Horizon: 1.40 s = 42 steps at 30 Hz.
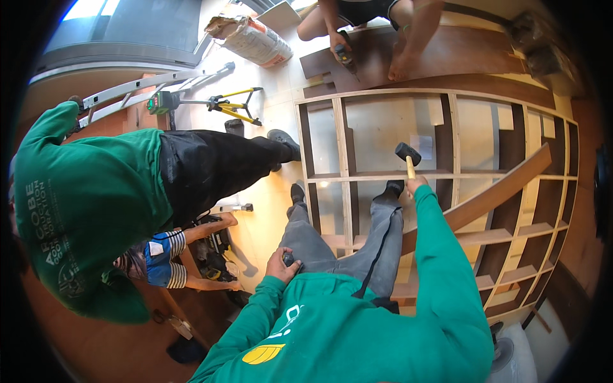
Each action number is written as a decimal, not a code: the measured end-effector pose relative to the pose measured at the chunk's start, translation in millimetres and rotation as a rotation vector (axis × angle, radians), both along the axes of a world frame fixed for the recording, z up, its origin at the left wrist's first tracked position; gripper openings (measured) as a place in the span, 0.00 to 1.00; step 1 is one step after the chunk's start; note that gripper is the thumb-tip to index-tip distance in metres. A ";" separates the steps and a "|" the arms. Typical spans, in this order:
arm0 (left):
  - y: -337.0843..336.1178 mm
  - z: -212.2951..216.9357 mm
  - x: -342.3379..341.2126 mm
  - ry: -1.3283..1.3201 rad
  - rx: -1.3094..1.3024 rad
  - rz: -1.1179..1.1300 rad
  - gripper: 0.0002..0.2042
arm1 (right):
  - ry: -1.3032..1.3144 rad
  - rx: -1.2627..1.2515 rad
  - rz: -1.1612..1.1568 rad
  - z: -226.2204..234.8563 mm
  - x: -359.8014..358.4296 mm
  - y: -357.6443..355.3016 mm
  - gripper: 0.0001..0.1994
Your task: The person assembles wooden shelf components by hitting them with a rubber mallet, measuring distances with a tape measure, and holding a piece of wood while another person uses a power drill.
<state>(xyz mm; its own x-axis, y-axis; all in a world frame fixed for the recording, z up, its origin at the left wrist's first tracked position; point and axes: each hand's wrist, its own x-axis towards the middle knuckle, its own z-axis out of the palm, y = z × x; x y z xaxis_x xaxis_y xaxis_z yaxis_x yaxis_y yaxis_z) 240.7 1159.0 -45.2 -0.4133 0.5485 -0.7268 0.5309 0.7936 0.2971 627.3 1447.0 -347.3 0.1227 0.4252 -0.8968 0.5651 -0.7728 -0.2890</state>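
My right hand [417, 186] is closed round the pale wooden handle of a mallet [408, 154], its black head raised over a wooden shelving frame [341, 137]. The frame lies on the floor, divided into several compartments. A long brown plank [498, 195] lies slantwise across its right part, passing near my right forearm. My left hand [280, 266] rests by my left thigh, fingers curled round a small dark object [288, 259] whose kind I cannot make out. My right foot stands inside the frame, my left foot just beside its left edge.
A person in green stands at left beside an aluminium ladder [137, 85] and a green laser level [163, 102] near a yellow tripod [239, 105]. Another person bends over tools at lower left. At the far side someone holds a drill [343, 56] over brown boards [447, 54]. A paper sack [250, 42] stands nearby.
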 end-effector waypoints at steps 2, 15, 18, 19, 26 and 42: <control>10.3 -34.3 -5.9 0.043 0.044 -0.055 0.26 | -0.037 -0.003 -0.041 -41.6 -15.8 44.2 0.06; 24.7 -217.9 -93.7 0.069 0.129 -0.318 0.28 | -0.045 0.466 -1.118 -316.9 -85.4 67.1 0.12; 9.5 -230.5 -102.5 0.089 0.117 -0.212 0.29 | -0.027 0.294 -0.940 -341.5 -95.0 55.4 0.16; 8.6 -231.3 -104.6 0.084 0.107 -0.208 0.29 | 0.042 0.247 -0.894 -344.8 -98.3 55.5 0.19; 18.2 -247.2 -113.0 0.024 0.142 -0.183 0.28 | -0.397 0.188 -0.152 -345.7 -92.3 68.5 0.20; 9.3 -242.8 -118.8 0.080 0.141 -0.136 0.26 | -0.249 0.741 0.727 -99.4 -375.0 186.5 0.47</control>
